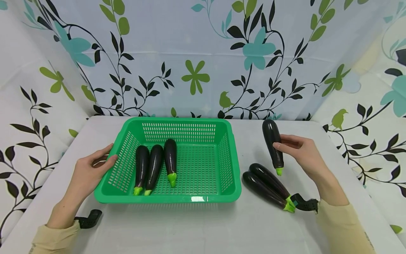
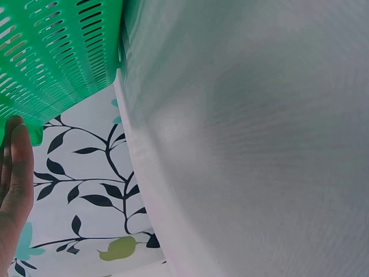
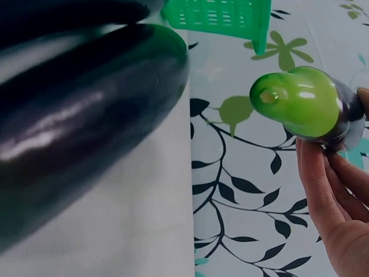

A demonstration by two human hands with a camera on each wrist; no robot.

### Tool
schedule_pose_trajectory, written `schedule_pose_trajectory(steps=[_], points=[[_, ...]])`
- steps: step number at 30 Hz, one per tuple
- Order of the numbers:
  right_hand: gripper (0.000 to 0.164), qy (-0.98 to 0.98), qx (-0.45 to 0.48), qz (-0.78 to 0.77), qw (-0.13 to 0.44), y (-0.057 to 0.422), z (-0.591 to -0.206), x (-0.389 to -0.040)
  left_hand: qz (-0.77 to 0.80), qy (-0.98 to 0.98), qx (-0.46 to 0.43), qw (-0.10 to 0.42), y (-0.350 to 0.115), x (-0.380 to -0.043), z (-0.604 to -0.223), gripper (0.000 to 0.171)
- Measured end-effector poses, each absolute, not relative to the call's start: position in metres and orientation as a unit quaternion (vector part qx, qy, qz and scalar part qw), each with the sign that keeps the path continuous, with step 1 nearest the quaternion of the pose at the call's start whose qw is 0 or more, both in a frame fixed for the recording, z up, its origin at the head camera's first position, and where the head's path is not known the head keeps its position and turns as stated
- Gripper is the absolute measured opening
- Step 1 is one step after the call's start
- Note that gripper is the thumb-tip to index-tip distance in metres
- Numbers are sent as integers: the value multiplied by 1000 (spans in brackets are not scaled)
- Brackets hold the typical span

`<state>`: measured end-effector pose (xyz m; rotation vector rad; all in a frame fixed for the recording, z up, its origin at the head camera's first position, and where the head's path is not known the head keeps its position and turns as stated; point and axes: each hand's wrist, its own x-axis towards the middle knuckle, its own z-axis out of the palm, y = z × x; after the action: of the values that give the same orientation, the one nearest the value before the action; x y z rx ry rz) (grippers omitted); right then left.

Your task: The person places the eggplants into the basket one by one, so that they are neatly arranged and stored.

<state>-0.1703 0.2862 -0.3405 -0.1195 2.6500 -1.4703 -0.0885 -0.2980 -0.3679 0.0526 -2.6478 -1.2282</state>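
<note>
My right hand (image 1: 302, 153) pinches a dark purple eggplant (image 1: 272, 141) between thumb and fingers. It is held up off the table, its green stem end pointing down toward me. That green end (image 3: 300, 101) shows large in the right wrist view. Just below, two more eggplants (image 1: 264, 190) lie side by side on the table. At the left, my left hand (image 1: 90, 173) holds the rim of a green plastic basket (image 1: 229, 192), with the thumb over the edge. Three eggplants (image 1: 155, 167) lie in the basket's left half, stems toward me.
The basket stands on a white-covered table (image 1: 203, 229). A leaf-patterned cloth (image 1: 152, 46) hangs behind the table and along both sides. Black wrist camera mounts (image 1: 304, 203) stick out at both sleeves, the right one overlapping the loose eggplants' stems in the head view.
</note>
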Motion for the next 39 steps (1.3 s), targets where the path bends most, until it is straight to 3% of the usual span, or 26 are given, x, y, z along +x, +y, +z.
schedule_pose_trajectory(steps=[22, 39], points=[[59, 865, -60, -493, 69, 261, -316, -170, -425, -899, 23, 107, -297, -87, -363, 52], [56, 787, -105, -598, 107, 195, -268, -179, -424, -899, 23, 104, -298, -87, -363, 53]])
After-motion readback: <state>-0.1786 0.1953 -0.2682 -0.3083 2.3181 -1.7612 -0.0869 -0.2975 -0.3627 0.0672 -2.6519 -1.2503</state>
